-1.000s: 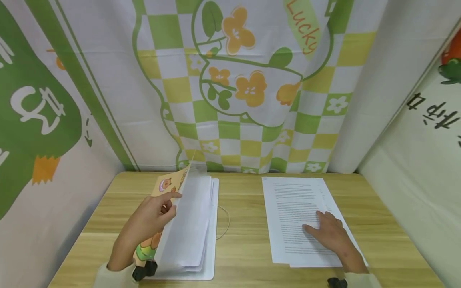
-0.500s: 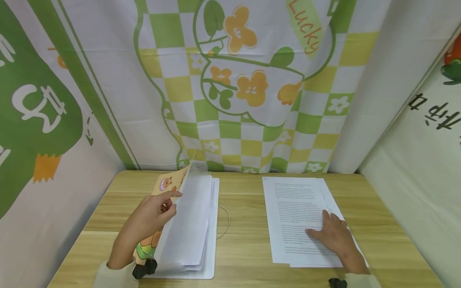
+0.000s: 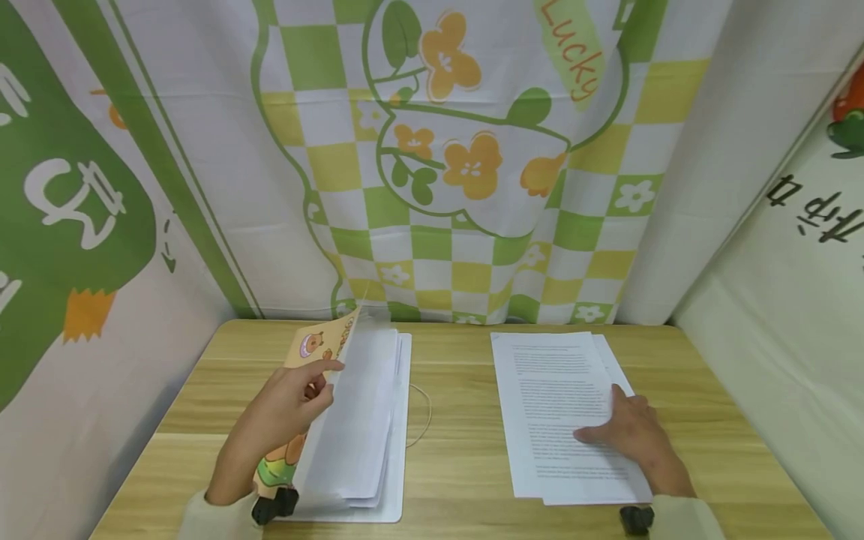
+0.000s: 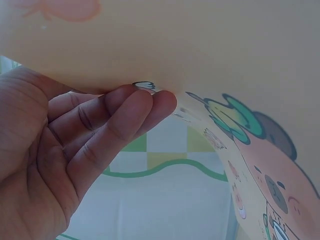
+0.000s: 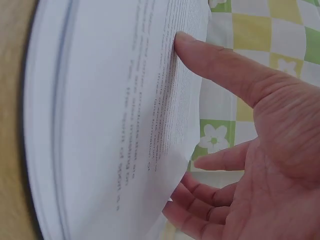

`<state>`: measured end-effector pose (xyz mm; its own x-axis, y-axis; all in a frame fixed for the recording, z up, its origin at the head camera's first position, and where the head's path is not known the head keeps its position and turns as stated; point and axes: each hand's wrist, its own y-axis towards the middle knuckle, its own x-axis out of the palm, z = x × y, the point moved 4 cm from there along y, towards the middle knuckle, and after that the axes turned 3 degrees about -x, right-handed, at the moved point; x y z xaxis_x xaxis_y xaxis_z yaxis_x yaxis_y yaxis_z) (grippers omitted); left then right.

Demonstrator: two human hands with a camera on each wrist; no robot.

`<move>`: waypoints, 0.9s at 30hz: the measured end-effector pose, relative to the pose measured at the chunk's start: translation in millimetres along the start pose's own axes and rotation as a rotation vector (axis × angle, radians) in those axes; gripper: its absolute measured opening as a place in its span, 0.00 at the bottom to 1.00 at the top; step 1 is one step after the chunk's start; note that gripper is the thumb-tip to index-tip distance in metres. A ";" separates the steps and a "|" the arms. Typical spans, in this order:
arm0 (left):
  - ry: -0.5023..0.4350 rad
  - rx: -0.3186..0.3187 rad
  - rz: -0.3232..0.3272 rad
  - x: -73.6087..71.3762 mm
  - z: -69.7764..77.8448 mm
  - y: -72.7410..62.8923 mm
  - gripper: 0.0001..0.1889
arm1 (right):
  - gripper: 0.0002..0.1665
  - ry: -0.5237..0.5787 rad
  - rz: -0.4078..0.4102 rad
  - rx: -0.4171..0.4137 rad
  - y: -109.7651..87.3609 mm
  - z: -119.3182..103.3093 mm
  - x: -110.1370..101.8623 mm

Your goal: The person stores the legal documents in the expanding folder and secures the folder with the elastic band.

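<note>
A folder with a yellow cartoon-printed cover lies at the left in the head view. Its cover stands raised, and white sheets show inside. My left hand pinches the cover's free edge; in the left wrist view the fingertips meet at that edge. To the right lies a small stack of printed paper, its sheets slightly offset. My right hand grips the stack's right edge. In the right wrist view the thumb lies on the printed face, with the other fingers curled at the edge.
A thin elastic cord loops out from the folder's right side onto the wooden table. Behind the table hangs a checked, flower-printed curtain. Printed cloth walls stand at both sides.
My right hand has moved right, from lying on the printed page to gripping the stack's right edge. The top sheets' offset has shifted slightly. My left hand stays at the cover.
</note>
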<state>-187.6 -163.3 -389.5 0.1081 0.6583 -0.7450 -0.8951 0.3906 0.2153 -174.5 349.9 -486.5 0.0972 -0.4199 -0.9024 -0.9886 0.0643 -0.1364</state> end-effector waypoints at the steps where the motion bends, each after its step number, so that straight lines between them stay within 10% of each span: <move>1: 0.000 0.001 0.001 0.3 0.1 0.1 0.16 | 0.67 0.001 0.003 0.001 0.4 0.4 -0.3; 27: 0.034 0.021 0.009 6.6 -0.3 2.3 0.16 | 0.76 0.056 0.018 -0.043 -0.3 -3.8 -5.8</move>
<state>-189.1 -158.3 -394.1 0.0852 0.6398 -0.7638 -0.8864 0.3988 0.2351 -175.2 348.9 -479.7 0.0738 -0.4690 -0.8801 -0.9943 0.0339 -0.1014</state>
